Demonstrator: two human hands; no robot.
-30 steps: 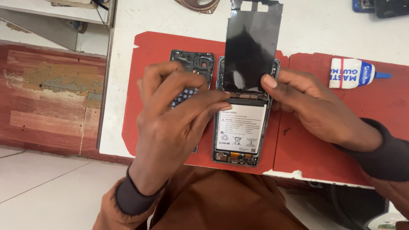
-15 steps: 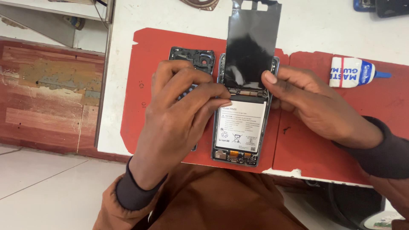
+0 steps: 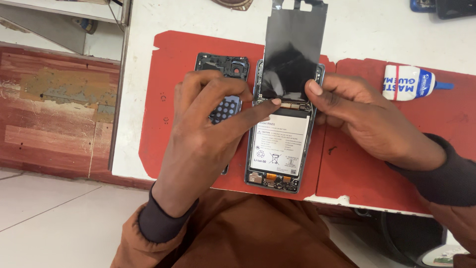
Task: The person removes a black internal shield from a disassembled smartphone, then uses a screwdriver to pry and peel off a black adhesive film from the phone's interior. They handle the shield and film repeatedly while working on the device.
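Left hand (image 3: 208, 129) presses opened phone (image 3: 277, 144); right hand (image 3: 362, 119) steadies screen (image 3: 295, 49)

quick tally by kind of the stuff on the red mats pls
opened phone body with battery: 1
black screen panel flipped up from it: 1
dark back frame beside it, partly under the left hand: 1
white glue bottle: 1
red mats: 2
Total: 6
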